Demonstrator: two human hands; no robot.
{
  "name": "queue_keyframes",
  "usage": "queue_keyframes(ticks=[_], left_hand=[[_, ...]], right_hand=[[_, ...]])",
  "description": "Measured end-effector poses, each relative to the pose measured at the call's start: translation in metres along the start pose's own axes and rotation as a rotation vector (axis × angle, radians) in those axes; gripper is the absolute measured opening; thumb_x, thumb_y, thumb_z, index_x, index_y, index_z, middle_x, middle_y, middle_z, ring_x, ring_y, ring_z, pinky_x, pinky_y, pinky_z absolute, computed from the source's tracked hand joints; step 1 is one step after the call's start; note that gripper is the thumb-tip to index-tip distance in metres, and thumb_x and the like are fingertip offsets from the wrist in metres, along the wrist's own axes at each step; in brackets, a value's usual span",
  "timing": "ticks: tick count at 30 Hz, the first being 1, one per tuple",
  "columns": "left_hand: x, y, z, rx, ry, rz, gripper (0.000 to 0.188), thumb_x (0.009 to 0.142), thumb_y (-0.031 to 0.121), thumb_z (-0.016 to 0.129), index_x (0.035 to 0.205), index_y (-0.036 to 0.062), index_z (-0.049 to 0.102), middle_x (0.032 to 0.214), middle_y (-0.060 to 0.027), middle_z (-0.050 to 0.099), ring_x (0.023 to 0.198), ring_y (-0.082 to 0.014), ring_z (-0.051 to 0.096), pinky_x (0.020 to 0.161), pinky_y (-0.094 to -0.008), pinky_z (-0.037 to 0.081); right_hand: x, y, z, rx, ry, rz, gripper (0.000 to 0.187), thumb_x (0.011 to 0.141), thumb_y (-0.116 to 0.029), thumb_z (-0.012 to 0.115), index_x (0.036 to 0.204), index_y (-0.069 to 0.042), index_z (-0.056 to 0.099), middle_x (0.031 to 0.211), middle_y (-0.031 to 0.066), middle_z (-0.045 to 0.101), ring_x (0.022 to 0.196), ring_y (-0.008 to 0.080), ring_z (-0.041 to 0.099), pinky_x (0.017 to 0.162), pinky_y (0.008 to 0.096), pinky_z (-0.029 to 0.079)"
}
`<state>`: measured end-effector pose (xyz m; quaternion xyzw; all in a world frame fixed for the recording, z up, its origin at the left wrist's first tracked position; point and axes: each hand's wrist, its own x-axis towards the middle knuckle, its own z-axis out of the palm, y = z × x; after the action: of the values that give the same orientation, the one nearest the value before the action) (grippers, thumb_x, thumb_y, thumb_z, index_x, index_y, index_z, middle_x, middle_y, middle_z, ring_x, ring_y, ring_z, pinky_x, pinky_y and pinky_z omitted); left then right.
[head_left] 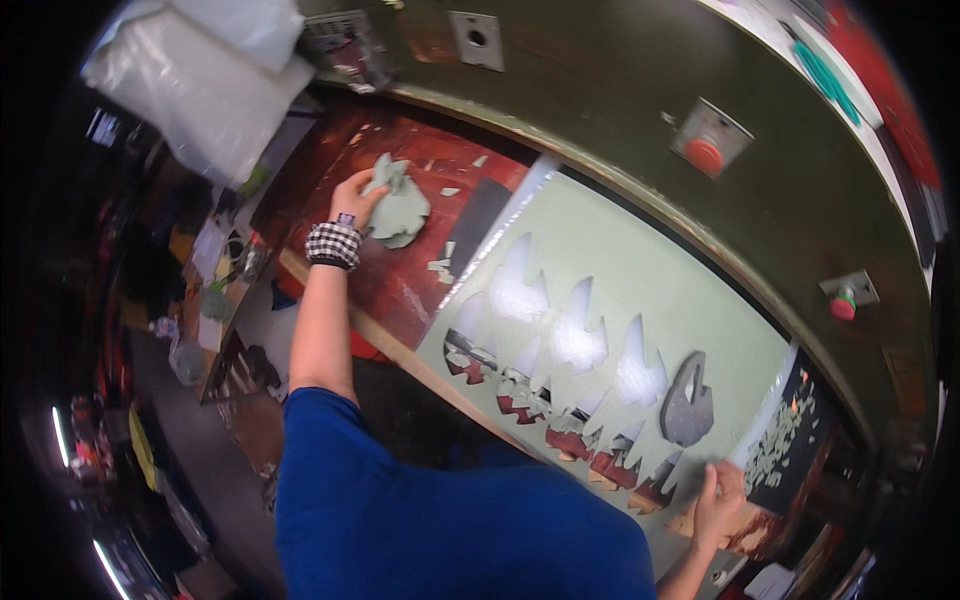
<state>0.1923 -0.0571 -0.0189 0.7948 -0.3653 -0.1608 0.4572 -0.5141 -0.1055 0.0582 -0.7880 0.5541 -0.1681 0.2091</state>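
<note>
On the red board at the left, my left hand (pixel 358 197) is closed on the edge of a pale green stack of cut pieces (pixel 402 212), thumb on top. A pale green sheet (pixel 640 235) spans the middle of the bench, with several spiky cut-out shapes along its near side. Toward the sheet's right end lies a dark grey cutting die (pixel 687 405) with an open slot. My right hand (pixel 722 500) is at the sheet's near right corner, fingers curled; what they hold, if anything, is hidden.
Small green scraps (pixel 780 445) cover a dark surface at the right end. A few offcuts lie on the red board (pixel 330 165). The dark green machine beam (pixel 600 90) runs behind, bearing a red push button (pixel 704 154). A plastic-wrapped bundle (pixel 195 85) stands far left.
</note>
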Motion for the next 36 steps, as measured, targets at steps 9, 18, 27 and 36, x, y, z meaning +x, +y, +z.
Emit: queue_keyframes(ticks=[9,18,27,36], left_hand=[[-0.027,0.06,0.096,0.731,0.394,0.467,0.05,0.079,0.013,0.07,0.127,0.0164,0.055,0.115,-0.0119,0.056,0.107,-0.0319,0.051,0.09,-0.0468,0.042],[-0.233,0.236,0.291,-0.055,-0.569,0.677,0.012,0.087,0.015,0.062,0.086,0.0038,0.066,0.08,-0.0106,0.063,0.076,-0.0269,0.059,0.07,-0.0371,0.045],[-0.263,0.259,0.322,0.13,-0.606,0.875,0.012,0.082,0.019,0.065,0.077,0.0081,0.062,0.073,-0.0061,0.058,0.073,-0.0237,0.054,0.072,-0.0361,0.039],[-0.271,0.279,0.393,0.186,-0.561,1.015,0.042,0.086,0.02,0.061,0.121,-0.0002,0.054,0.131,-0.0185,0.05,0.123,-0.0346,0.046,0.106,-0.0416,0.036]], right_hand=[[0.031,-0.015,0.084,-0.026,0.2,-0.075,0.09,0.056,-0.02,0.088,0.132,0.0,0.044,0.133,0.0245,0.039,0.125,0.047,0.036,0.103,0.0523,0.035],[0.034,-0.013,0.073,0.918,0.274,0.183,0.066,0.066,-0.006,0.081,0.125,0.005,0.055,0.133,0.0169,0.049,0.121,0.0249,0.049,0.101,0.0347,0.041],[0.035,0.012,0.066,1.885,0.637,0.296,0.059,0.081,-0.026,0.071,0.128,0.003,0.051,0.134,0.0207,0.048,0.125,0.0306,0.046,0.112,0.0466,0.032],[-0.021,0.04,0.008,2.262,1.141,0.214,0.072,0.084,-0.038,0.068,0.14,-0.004,0.039,0.139,0.0196,0.041,0.13,0.0411,0.034,0.114,0.0533,0.026]])
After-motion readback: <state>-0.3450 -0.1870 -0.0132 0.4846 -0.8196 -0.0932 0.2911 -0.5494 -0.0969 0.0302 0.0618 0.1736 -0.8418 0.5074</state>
